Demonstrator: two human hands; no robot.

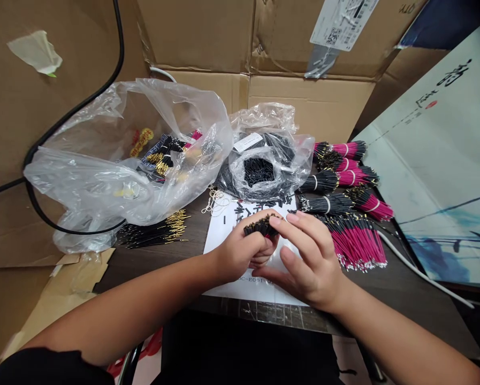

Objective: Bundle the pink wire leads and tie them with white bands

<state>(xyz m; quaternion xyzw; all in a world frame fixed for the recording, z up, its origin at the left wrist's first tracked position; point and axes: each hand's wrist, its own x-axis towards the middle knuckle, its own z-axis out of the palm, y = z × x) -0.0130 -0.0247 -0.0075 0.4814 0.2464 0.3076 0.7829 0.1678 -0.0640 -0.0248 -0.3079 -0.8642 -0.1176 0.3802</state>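
Half cupping the right hand, touching the bundle from its right; gripping it, pointing up, in the closed left hand, near the counter's front edge.

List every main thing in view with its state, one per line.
Gold-and-black-tipped wire bundle: held, tips exposed.
Left hand: closed around the bundle.
Right hand: open, fingers bent, a fingertip at the bundle's tips.
Large clear plastic bag: open, wire bundles inside.
Smaller clear plastic bag: mouth open, short black tubes showing.
Black wire bundles on the right: tied with white bands.
Pink wires with black ends: fanned out.
White paper sheet: flat, partly covered.
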